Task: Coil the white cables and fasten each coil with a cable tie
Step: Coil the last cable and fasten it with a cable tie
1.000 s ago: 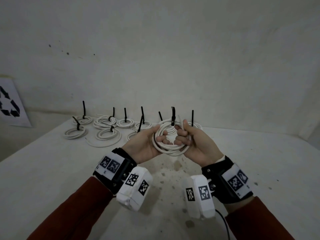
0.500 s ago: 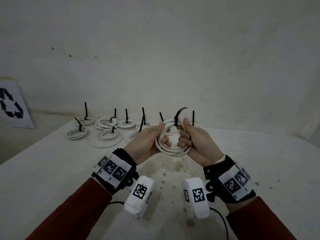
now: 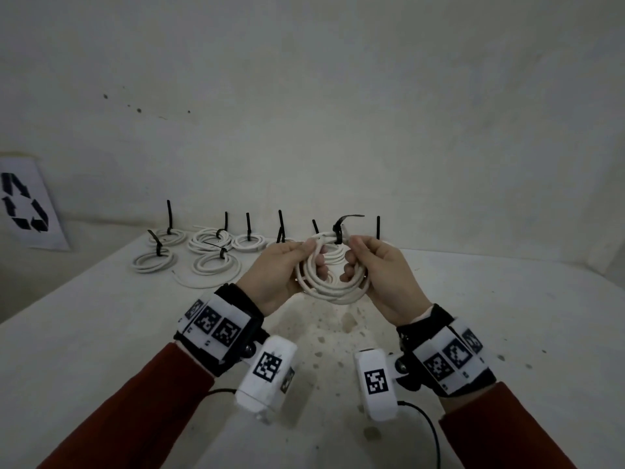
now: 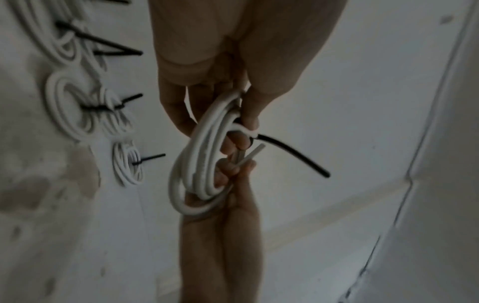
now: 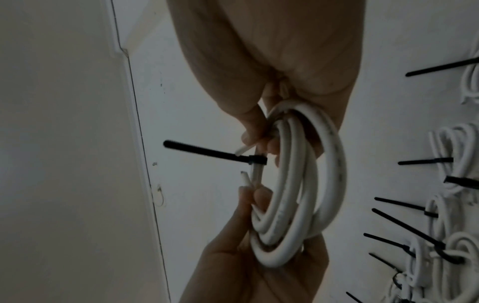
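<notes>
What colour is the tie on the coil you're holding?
Black; the cable tie shows best in the right wrist view, against the white coil.

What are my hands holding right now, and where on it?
Both hands hold the white cable coil: the left hand grips its left side, the right hand its right side, near the black cable tie at the top.

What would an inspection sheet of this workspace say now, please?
Surface: white table, brown stains near the middle.
Job's things: white cable coil held above the table, black cable tie on its top; tied coils at the back left.
Clutter: nothing seen.
Grippers: left hand and right hand both grip the coil.
Cables: thin black leads from wrist cameras.
Surroundings: white wall, recycling sign at left.
</notes>
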Motion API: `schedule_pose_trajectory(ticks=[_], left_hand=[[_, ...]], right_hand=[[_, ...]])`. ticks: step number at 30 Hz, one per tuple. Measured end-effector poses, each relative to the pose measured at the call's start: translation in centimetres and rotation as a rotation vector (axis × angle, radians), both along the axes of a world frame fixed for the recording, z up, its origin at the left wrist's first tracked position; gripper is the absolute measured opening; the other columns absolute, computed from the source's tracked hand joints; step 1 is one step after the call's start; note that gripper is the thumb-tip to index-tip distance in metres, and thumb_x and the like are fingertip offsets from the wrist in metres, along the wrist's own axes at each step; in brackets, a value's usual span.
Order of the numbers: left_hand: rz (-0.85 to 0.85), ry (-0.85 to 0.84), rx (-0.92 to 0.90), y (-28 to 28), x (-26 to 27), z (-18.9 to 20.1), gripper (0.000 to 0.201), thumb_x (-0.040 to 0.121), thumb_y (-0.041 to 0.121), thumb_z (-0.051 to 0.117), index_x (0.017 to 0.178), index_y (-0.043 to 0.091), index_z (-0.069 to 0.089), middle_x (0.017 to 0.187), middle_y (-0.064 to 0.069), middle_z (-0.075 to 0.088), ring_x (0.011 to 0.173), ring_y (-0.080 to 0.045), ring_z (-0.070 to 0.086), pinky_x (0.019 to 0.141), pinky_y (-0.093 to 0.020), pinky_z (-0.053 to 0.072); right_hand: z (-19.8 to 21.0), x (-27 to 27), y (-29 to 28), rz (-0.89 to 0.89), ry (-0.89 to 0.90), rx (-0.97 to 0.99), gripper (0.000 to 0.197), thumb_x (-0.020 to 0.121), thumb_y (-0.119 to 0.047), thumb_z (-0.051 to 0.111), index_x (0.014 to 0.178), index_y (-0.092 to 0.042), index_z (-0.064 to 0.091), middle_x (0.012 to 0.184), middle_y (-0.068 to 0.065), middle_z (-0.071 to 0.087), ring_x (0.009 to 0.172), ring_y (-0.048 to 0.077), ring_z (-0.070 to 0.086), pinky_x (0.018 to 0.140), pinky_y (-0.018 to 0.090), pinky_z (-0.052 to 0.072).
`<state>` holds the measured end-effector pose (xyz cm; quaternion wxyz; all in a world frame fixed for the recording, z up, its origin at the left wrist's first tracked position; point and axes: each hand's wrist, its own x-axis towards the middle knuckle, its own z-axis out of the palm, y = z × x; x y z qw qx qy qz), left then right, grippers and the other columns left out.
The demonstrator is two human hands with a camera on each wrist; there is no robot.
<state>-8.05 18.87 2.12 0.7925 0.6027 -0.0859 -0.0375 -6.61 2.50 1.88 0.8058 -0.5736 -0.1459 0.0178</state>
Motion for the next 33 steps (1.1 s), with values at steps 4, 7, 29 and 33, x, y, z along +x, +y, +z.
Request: schedule_pose_trajectory(ticks=[4, 7, 29, 33], left_hand=[[-0.008, 0.023, 0.027, -0.6, -0.3, 0.1, 0.020, 0.097, 0.017, 0.047, 0.095, 0.003, 0.061, 0.068, -0.002, 0.060, 0.058, -0.012, 0.060, 0.058, -0.025, 0.054], [0.010, 0.025, 0.127, -0.9, -0.5, -0.6, 0.018, 0.092, 0.012, 0.055, 0.104, 0.001, 0.061, 0.080, -0.007, 0.065, 0.068, -0.013, 0.065, 0.069, -0.029, 0.057], [0.144, 0.110, 0.099, -1.3, -0.5, -0.8, 0.020, 0.087, -0.011, 0.052, 0.090, 0.008, 0.057, 0.071, -0.002, 0.066, 0.069, -0.016, 0.065, 0.076, -0.037, 0.053], [0.061, 0.129, 0.030, -1.2, -0.4, -0.3, 0.017, 0.093, -0.005, 0.045, 0.100, 0.007, 0.055, 0.075, -0.004, 0.059, 0.061, -0.013, 0.061, 0.067, -0.033, 0.053]], right_hand=[[-0.5, 0.2, 0.7, -0.103, 0.014, -0.043, 0.023, 0.101, -0.021, 0.044, 0.101, -0.001, 0.056, 0.063, 0.001, 0.040, 0.046, 0.008, 0.043, 0.054, 0.028, 0.048], [-0.9, 0.4, 0.8, -0.191, 0.014, -0.020, 0.022, 0.101, -0.022, 0.046, 0.103, -0.001, 0.053, 0.059, -0.001, 0.039, 0.044, 0.009, 0.040, 0.054, 0.029, 0.043], [-1.6, 0.3, 1.4, -0.112, 0.099, 0.003, 0.025, 0.102, -0.020, 0.042, 0.092, -0.005, 0.058, 0.065, 0.001, 0.044, 0.054, 0.011, 0.046, 0.056, 0.022, 0.043], [-0.9, 0.3, 1.4, -0.095, 0.134, 0.047, 0.033, 0.104, -0.023, 0.036, 0.084, -0.008, 0.058, 0.052, -0.004, 0.042, 0.047, 0.007, 0.040, 0.052, 0.022, 0.036]])
